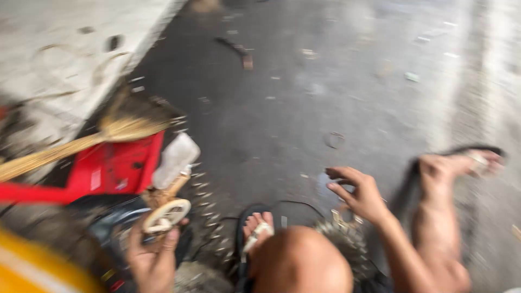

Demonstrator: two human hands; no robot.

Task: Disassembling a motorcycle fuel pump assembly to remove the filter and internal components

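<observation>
Dark littered floor (282, 119) underfoot; left hand (154, 255) grips what may be a tape roll (165, 215), right hand (361, 192) hovers open-fingered. Loose grip could drop it.

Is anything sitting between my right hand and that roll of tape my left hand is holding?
Yes. The right hand hovers open over the dark floor, the left hand grips the tape roll, and between them lie a raised knee and a sandalled foot. The picture is blurred, so smaller things may be missed.
</observation>
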